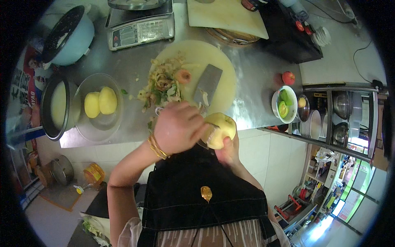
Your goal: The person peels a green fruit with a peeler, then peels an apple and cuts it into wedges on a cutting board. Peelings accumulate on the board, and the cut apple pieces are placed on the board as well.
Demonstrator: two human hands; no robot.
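A pale yellow, mostly peeled potato (226, 126) rests in my right hand (229, 152), which grips it from below, over the counter's front edge. My left hand (179, 129), with gold bangles at the wrist, is closed around a peeler (212, 133); its blade lies against the potato's left side and its handle is mostly hidden by my fingers. Just beyond both hands is a round cutting board (226, 89). On it lie a heap of vegetable peelings (160, 83) and a cleaver (208, 83). Two peeled potatoes (100, 102) sit in a clear bowl (112, 129) to the left.
A dark-rimmed pot (68, 102) and a blue basin (77, 41) stand at the left. Behind the board are a digital scale (140, 32) and a rectangular cutting board (226, 20). At right are a white bowl (291, 117) of green pieces, a red fruit (288, 78) and a metal rack (328, 114).
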